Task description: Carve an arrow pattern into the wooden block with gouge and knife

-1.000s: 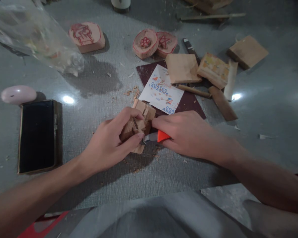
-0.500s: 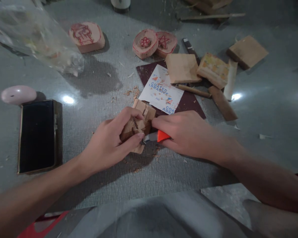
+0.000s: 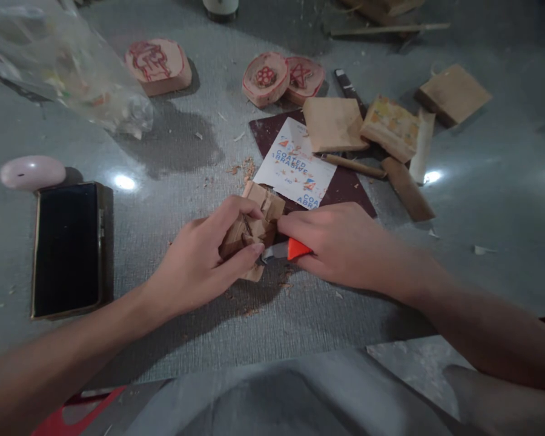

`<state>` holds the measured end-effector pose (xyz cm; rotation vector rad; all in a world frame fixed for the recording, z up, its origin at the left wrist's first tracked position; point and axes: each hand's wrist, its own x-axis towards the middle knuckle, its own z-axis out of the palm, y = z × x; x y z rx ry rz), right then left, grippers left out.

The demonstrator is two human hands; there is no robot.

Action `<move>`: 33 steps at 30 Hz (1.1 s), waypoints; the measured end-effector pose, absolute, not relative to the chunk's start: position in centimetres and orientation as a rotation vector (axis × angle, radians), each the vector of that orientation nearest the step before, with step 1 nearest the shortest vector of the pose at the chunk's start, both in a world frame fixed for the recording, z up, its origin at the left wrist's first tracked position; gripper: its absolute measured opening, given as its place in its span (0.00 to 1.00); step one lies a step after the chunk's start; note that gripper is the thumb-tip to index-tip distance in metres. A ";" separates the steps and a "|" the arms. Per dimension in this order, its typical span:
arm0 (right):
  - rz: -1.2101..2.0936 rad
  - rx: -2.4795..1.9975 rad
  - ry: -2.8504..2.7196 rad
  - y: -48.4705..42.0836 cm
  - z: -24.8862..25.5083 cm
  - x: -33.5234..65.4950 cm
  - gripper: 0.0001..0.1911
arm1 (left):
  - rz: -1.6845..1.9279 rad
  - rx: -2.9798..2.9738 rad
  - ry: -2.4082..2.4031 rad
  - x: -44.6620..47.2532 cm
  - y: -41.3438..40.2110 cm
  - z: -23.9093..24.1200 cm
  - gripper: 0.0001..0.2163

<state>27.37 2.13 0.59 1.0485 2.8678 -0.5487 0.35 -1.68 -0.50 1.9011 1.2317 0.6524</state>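
My left hand [image 3: 204, 254] is closed around a small carved wooden block [image 3: 269, 209], pressing it down near the middle of the table. Its thumb lies along the near side, close to a blade. In my right hand [image 3: 345, 245] is a utility knife [image 3: 298, 249] with an orange body; most of its handle is hidden in the palm. The blade points left and meets the near right side of the block, by my left thumb. Wood shavings [image 3: 285, 280] lie around the block.
Sandpaper [image 3: 300, 166] lies just beyond my hands, partly under a wooden block [image 3: 333, 124]. Loose wood pieces [image 3: 406, 188] are at the right. Pinkish carved blocks [image 3: 158, 66] stand farther back. A phone [image 3: 67, 248], a pink rounded object [image 3: 33, 172] and a plastic bag [image 3: 72, 72] are at the left.
Both hands, the block and the knife stay in almost the same place. The whole view has shifted very slightly.
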 end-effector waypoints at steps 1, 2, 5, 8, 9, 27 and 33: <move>-0.549 1.045 2.871 2.1 0.6 27.4 0.02 | 0.663 1.903 1.226 0.4 -1.7 -0.5 0.10; -0.549 1.043 2.874 2.1 0.6 27.4 0.02 | 0.659 1.905 1.221 0.4 -1.7 -0.5 0.09; -0.544 1.049 2.880 2.0 0.7 27.5 0.02 | 0.660 1.912 1.217 0.5 -1.7 -0.6 0.10; -0.536 1.051 2.875 2.0 0.7 27.4 0.02 | 0.672 1.923 1.213 0.3 -1.8 -0.7 0.10; -0.532 1.050 2.873 2.0 0.7 27.4 0.02 | 0.681 1.927 1.208 0.2 -1.8 -0.8 0.10; -0.494 1.076 2.967 2.0 -0.2 27.7 0.16 | 0.660 1.919 1.238 0.3 -1.7 -0.5 0.10; -0.568 1.057 2.827 2.1 1.1 27.2 0.04 | 0.650 1.892 1.281 0.3 -1.9 -0.3 0.09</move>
